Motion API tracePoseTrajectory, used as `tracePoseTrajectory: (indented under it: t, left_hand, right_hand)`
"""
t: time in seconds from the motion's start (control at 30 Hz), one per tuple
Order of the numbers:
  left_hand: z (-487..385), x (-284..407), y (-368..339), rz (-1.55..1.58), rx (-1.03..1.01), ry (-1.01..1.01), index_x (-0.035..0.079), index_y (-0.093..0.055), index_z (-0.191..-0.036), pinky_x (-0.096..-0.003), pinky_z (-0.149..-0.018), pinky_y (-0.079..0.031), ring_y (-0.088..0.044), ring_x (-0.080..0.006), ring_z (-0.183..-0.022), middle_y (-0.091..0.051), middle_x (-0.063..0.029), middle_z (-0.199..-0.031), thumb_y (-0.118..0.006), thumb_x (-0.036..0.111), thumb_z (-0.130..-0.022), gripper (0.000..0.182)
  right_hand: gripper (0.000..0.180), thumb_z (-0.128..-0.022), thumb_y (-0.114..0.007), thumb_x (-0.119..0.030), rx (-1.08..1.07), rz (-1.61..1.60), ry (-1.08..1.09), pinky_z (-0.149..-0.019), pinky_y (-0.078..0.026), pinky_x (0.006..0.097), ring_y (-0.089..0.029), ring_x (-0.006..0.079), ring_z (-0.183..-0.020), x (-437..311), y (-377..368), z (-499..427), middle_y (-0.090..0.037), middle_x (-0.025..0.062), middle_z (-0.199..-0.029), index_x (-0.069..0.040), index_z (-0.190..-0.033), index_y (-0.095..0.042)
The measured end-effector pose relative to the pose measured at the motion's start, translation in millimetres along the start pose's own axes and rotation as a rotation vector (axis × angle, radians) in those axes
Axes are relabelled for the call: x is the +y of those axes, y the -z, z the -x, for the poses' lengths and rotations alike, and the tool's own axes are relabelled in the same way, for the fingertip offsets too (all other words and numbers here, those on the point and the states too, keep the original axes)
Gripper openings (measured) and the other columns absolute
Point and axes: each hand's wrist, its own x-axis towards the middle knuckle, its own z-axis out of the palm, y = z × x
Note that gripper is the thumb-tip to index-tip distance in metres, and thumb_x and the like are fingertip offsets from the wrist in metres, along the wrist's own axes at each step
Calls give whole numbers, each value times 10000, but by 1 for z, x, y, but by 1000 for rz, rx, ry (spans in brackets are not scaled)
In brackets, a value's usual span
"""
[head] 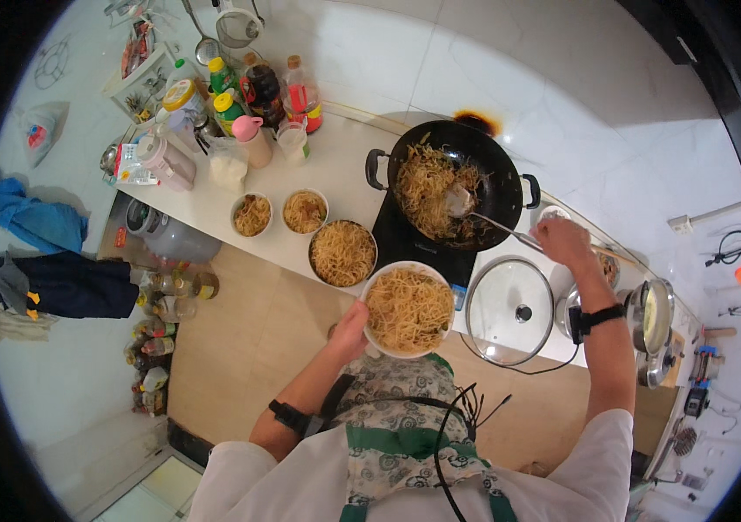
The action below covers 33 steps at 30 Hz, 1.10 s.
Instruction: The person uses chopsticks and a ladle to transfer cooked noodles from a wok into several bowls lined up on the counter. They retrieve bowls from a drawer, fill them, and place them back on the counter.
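My left hand (349,329) grips the left rim of a white bowl (446,287) full of noodles, held in front of the counter's edge. In my right hand (561,240) is the handle of a metal spatula (494,223). Its blade rests among fried noodles (426,186) in a black two-handled wok (507,163). The wok stands on a black induction cooktop (393,231). Left of it, a larger bowl of noodles (343,253) and two smaller bowls, one nearer the wok (305,211) and one farther left (252,215), sit on the counter.
A glass lid (504,313) with a black knob lies right of the cooktop, beside a black cord (540,372). Bottles (262,91), a pink-lidded bottle (254,143) and a pale jug (168,163) crowd the counter's left end. Steel pots (654,320) stand at the far right.
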Motion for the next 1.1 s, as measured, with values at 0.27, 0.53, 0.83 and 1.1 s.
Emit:
tracePoseTrajectory:
  t: [0.27, 0.53, 0.83, 1.1]
  left_hand:
    - [21, 16, -1, -39, 27, -73, 70, -283, -1550, -460, -1146, -425, -460, -278, -1399, -407, -128, -1556, -344, 519, -1070, 660]
    - [28, 16, -5, 35, 26, -127, 57, -342, -1511, -430, -1123, -449, -495, -254, -1366, -464, -116, -1507, -363, 478, -1084, 600]
    - [36, 19, -4, 46, 4, -185, 67, -231, -1575, -480, -1139, -427, -439, -298, -1417, -366, -130, -1588, -426, 615, -1009, 811]
    - [47, 25, -2, 86, 4, -228, 56, -277, -1554, -472, -1131, -440, -465, -292, -1392, -400, -138, -1560, -429, 537, -1037, 723]
  right_hand:
    - [473, -915, -618, -512, -296, -141, 87, -835, -546, 475, -694, 365, -983, 5, -20, -26, -735, 171, -1033, -62, -965, -756]
    - [233, -908, -653, -334, 127, 132, 62, -821, -559, 443, -697, 321, -985, 18, 44, -33, -738, 133, -964, -126, -958, -745]
    - [251, -893, -633, -312, 113, 77, 46, -866, -561, 445, -698, 294, -1032, 32, 24, -99, -749, 107, -1017, -130, -1023, -748]
    - [337, -918, -721, -354, -181, -599, 114, -670, -492, 352, -619, 171, -701, 45, -61, -159, -692, 84, -749, -18, -900, -737]
